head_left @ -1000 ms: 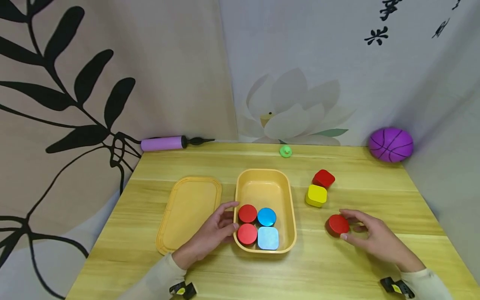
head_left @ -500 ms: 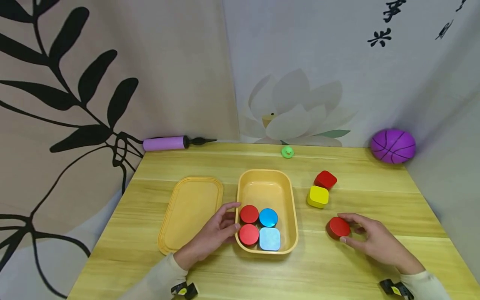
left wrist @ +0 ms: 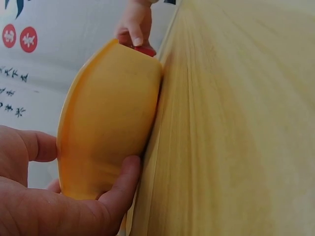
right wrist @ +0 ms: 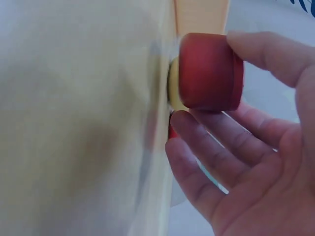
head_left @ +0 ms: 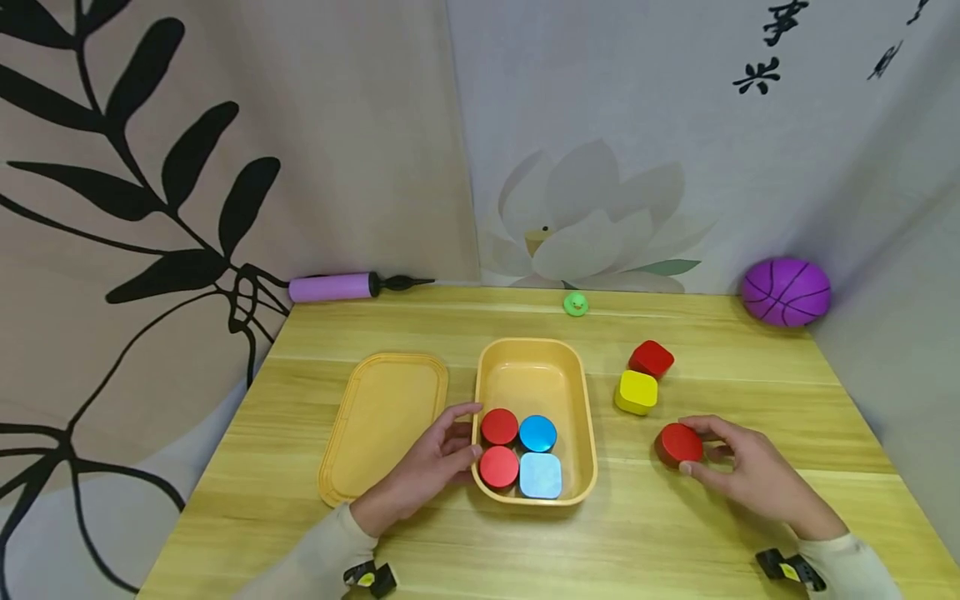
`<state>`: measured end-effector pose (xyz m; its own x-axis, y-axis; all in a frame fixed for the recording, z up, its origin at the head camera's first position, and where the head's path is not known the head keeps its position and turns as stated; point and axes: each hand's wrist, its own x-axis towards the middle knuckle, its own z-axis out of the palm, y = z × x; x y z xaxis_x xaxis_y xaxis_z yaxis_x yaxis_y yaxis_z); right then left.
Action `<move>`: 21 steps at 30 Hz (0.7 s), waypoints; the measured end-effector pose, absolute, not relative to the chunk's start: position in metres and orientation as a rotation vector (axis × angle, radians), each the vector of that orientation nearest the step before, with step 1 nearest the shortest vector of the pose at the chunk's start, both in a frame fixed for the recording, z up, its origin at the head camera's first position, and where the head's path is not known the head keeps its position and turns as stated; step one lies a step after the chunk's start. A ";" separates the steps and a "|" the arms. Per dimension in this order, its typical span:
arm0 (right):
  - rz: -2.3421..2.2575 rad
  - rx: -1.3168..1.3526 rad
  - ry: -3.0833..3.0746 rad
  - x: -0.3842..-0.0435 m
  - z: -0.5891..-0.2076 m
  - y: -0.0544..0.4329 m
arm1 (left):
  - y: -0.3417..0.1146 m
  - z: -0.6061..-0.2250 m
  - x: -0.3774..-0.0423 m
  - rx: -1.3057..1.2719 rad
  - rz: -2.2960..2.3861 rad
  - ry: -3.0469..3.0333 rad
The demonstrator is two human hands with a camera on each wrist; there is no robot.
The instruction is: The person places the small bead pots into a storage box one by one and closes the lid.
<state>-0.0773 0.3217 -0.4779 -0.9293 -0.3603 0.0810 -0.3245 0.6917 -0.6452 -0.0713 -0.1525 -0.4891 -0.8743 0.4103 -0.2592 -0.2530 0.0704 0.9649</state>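
Thumb and fingers of the right hand point(head_left: 750, 475) pinch a round red block point(head_left: 678, 443), which sits at three o'clock from the box point(head_left: 532, 379), twelve being the table's far edge. Whether the block touches the table point(head_left: 465, 325) is hard to tell. At the box's nine o'clock side, the left hand point(head_left: 423, 471) has its thumb and forefinger spread against the outer wall; its other fingers are mostly hidden behind the thumb.

Two round red lids or blocks point(head_left: 498, 447), a round blue one point(head_left: 537, 433) and a pale blue square one point(head_left: 540, 476) fill the box's six o'clock half, their lower parts hard to make out. From the left wrist the wall conceals these contents and part of the pinched block. In the right wrist view that block covers most of the yellow block point(head_left: 637, 392), and the table is blurred.

The yellow block and a red square block point(head_left: 652, 358) lie near two o'clock from the box, the purple ball point(head_left: 786, 292) farther out. A flat tray-like lid point(head_left: 384, 429) lies at nine, its near right edge under the left wrist; a purple pump point(head_left: 332, 287) is at ten. Both sleeves point(head_left: 322, 554) are cut off below.
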 end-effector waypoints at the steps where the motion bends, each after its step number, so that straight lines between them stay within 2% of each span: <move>1: -1.086 -0.581 2.841 -0.078 -0.477 0.321 | -0.152 -0.489 -0.072 0.158 1.850 1.892; 21: -1.161 -0.803 2.965 -0.109 -0.449 0.275 | -0.149 -0.489 -0.069 0.142 1.857 1.941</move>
<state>-0.1090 0.2746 -0.4492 -0.8709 -0.3893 0.3000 -0.4895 0.6325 -0.6003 -0.0688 -0.1491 -0.4889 -0.8947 0.3733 -0.2451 -0.2284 0.0892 0.9695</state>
